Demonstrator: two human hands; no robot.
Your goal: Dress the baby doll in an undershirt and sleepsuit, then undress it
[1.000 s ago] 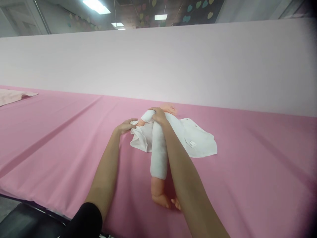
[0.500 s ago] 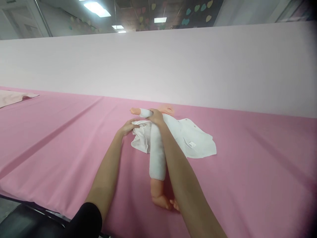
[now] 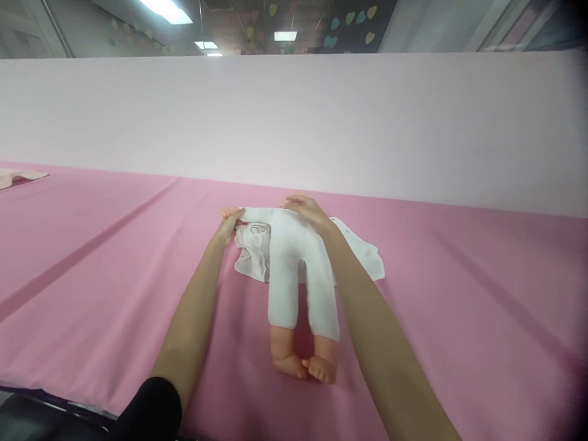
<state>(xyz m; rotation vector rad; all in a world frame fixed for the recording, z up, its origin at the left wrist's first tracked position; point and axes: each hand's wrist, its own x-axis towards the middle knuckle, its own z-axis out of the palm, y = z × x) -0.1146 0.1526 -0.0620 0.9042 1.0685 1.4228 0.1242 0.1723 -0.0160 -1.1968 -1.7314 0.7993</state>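
Observation:
A baby doll [image 3: 294, 275] in a white one-piece garment lies on its back on the pink tablecloth [image 3: 114, 257], bare feet toward me. My left hand [image 3: 228, 225] grips the doll's left arm at the end of the white sleeve. My right hand [image 3: 309, 210] rests on the doll's chest and shoulder and hides the head. The loose open side of the garment [image 3: 362, 254] spreads out to the right of the doll, and bunched fabric lies under its left side.
A tall pale pink partition [image 3: 321, 122] runs along the far side of the table. A pale folded cloth [image 3: 18, 177] lies at the far left. The table's near edge shows at bottom left, with a dark seat below it.
The doll has turned from its side onto its back, so both legs now show side by side. My left hand went from the bunched fabric to the sleeved arm, and my right hand slid onto the chest.

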